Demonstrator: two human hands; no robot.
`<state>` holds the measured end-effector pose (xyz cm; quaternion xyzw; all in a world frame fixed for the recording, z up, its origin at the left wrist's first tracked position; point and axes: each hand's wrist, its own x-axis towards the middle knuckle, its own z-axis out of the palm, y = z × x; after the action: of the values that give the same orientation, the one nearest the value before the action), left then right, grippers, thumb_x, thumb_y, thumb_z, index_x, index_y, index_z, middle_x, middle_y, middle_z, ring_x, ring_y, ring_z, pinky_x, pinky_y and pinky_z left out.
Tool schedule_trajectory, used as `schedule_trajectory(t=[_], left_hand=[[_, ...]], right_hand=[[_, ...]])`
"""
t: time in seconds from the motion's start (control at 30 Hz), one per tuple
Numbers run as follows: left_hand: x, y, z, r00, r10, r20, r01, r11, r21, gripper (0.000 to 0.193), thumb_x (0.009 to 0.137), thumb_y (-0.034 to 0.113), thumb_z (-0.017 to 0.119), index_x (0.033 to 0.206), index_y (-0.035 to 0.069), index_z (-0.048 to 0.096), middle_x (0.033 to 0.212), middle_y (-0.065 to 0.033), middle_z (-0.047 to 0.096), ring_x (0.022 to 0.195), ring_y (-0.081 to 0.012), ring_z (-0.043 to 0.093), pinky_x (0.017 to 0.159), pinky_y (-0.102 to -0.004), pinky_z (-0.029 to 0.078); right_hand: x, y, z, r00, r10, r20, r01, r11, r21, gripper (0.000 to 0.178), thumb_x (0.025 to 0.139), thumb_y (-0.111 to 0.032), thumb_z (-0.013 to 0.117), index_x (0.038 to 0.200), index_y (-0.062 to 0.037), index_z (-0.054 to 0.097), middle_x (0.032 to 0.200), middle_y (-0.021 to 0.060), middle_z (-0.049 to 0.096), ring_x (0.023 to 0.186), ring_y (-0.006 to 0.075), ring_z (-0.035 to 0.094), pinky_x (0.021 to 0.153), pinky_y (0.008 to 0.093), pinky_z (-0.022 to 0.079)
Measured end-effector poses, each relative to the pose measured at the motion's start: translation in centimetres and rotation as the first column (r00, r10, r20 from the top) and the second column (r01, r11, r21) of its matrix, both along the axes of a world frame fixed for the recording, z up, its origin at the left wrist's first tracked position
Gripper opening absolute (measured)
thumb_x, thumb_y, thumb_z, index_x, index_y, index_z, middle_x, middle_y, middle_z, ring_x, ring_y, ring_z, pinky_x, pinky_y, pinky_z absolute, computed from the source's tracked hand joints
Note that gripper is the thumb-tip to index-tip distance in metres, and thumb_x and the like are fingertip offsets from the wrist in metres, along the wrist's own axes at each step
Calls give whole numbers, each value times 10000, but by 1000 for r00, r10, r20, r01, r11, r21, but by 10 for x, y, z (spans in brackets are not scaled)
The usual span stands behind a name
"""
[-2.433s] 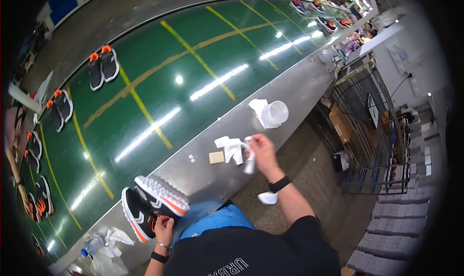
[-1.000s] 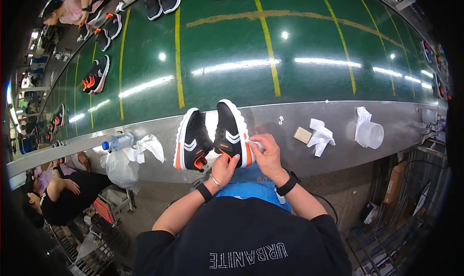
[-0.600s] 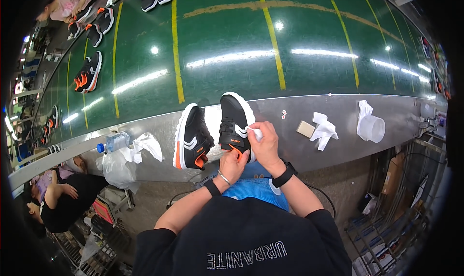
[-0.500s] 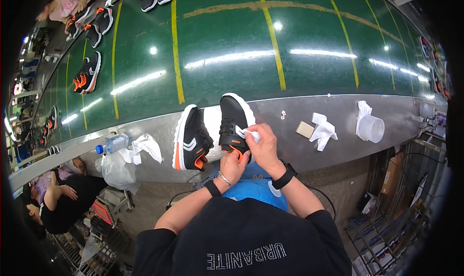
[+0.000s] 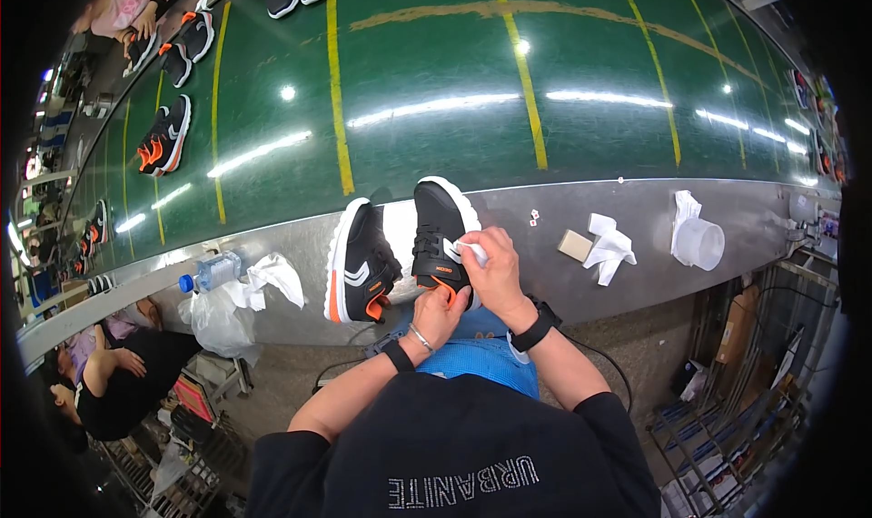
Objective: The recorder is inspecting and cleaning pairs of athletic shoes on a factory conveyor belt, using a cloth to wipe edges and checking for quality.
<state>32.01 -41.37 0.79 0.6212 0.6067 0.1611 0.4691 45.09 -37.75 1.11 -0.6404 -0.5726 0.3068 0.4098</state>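
The left hand (image 5: 438, 316) grips the heel opening of a black shoe (image 5: 440, 214) with white sole and orange lining, its toe pointing away from the person. The right hand (image 5: 495, 273) is closed on a small white cloth (image 5: 474, 251), pinched in the fingertips against the shoe's right side, by the pale stripes. Just left of that shoe stands its matching shoe (image 5: 357, 246), on the metal ledge (image 5: 536, 291). To the right lie a beige block (image 5: 574, 245), white scraps (image 5: 611, 251) touching it, and a whitish cup (image 5: 700, 245); to the left, a clear bottle (image 5: 219, 269) with blue cap and a plastic bag (image 5: 218, 320). Beyond the ledge, more shoes (image 5: 167, 135) sit on the green belt (image 5: 436, 73)
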Motion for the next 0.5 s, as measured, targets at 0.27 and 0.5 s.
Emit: schedule_trajectory(t=[0.27,0.5], left_hand=[[-1,-4,-8,999,-33,-28,35,997,74,231,797,163,587,680,-25,522,571,-159,558,533,-294,578,499,-349,438],[-3,-4,-8,1000,-12,-16,12,1000,17,258,797,193,582,670,-24,525,581,-175,553,551,-326,566,513,-382,434]], right_hand=[[-1,21,9,982,153,108,-157,987,28,76,718,-68,583,793,-60,583,766,74,508,782,251,481,706,344,341],[5,12,8,960,256,110,-259,966,16,56,731,-77,569,786,-68,572,748,56,479,772,247,456,678,358,313]])
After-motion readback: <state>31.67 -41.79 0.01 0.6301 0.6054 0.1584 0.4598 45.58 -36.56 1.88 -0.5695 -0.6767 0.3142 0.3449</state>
